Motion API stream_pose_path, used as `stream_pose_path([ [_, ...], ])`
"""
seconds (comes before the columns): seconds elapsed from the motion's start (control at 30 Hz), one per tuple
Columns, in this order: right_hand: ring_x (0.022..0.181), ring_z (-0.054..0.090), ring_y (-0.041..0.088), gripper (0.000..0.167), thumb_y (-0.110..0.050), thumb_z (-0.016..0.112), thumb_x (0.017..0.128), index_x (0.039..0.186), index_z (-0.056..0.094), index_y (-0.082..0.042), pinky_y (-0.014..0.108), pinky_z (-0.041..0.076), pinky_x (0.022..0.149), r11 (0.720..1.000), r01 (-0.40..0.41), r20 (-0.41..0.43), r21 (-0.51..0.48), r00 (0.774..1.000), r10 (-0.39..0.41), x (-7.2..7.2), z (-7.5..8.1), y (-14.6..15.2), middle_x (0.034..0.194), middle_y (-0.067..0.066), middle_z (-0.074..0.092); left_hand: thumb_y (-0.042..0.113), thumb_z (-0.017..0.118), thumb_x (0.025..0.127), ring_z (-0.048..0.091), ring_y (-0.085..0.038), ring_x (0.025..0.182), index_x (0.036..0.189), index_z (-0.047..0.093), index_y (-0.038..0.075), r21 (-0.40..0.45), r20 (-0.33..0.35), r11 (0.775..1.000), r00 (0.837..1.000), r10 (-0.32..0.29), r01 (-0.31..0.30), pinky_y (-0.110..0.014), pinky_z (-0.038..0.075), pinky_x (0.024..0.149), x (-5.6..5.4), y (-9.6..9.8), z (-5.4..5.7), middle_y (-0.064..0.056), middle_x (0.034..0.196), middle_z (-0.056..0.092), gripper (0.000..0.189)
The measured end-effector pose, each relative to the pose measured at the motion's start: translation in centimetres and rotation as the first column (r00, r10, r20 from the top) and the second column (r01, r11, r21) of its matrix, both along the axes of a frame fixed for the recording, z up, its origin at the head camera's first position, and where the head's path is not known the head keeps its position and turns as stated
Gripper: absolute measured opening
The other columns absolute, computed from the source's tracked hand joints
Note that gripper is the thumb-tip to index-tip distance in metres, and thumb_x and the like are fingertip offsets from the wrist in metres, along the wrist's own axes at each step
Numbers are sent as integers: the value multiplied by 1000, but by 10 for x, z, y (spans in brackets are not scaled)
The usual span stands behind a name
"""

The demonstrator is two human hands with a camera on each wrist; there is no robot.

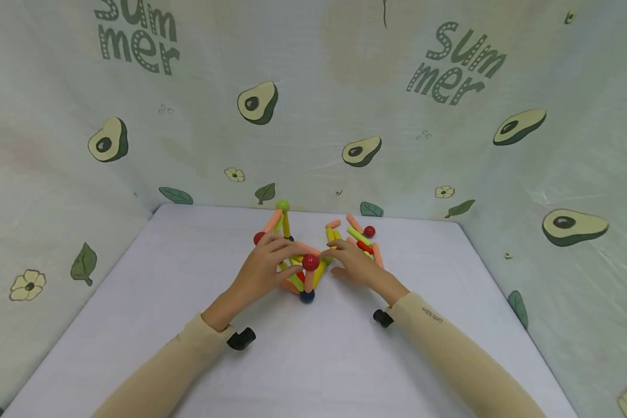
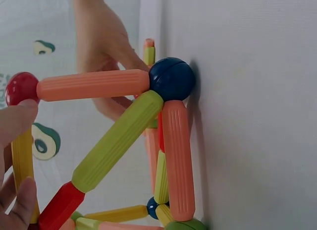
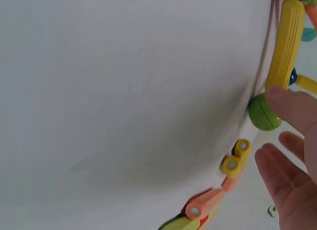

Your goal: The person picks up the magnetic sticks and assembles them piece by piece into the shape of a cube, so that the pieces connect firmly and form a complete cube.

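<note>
The fingers of the left hand were curled round a ribbed yellow rod, apparently plastic, with a fingertip against the glossy red ball at its end. That grip probably served to steady a raised corner, since the ball sat up off the white-covered table on a ribbed orange rod rising from a dark blue ball.

The right hand was relaxed, its fingers parted and gripping nothing visible. Its thumb overlapped the far end of a 2nd yellow rod, just beside a glossy green ball; whether thumb and rod touched, I could not tell. The pose suggested light guidance on that side.

The multicoloured frame of rods and balls had its near part between the 2 hands, right of the left fingers and left of the right ones. It appeared to run far and left to a lime-green ball, set high.

Farther out, right and far of the right fingers, lay loose orange, yellow, lime and red rods and 1 loose red ball, probably kept there within reach.
</note>
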State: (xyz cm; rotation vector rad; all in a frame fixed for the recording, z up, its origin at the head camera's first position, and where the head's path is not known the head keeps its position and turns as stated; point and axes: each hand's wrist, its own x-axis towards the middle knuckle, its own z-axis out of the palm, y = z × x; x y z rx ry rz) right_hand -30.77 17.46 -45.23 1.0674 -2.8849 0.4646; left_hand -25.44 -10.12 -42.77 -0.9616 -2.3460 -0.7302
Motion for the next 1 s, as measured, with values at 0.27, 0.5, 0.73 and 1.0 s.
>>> stream_pose_path([
  [0.27,102,65,24,30,-16,84,93,122,81,-11,32,59,92,995,-91,-65,32,993,93,-9,-9,-4,115,11,68,32,98,77,55,-25,119,117,79,20,9,11,1000,1000,-25,25,-42,54,99,1,-6,1,4,115,74,46],
  [0.5,83,58,13,28,-29,86,92,116,82,-15,22,53,74,998,-38,-45,44,998,40,15,-11,-10,102,2,62,34,101,72,52,-25,127,109,75,19,9,17,999,999,-37,37,-49,49,106,1,-20,0,5,118,71,48],
  [0.73,73,48,10,23,-29,87,92,108,81,-15,20,41,62,999,-23,20,-34,1000,23,43,-13,-19,90,-2,52,18,97,78,50,-24,130,118,76,18,35,46,998,998,-49,47,-49,50,106,2,-38,-4,2,131,71,46],
  [1.0,82,59,13,27,-24,82,96,118,78,-11,22,51,70,988,-70,114,-137,990,86,52,-8,-14,99,-1,66,10,94,82,55,-18,118,127,72,16,87,111,994,991,-78,68,-40,60,86,2,-50,-9,-1,136,69,51],
])
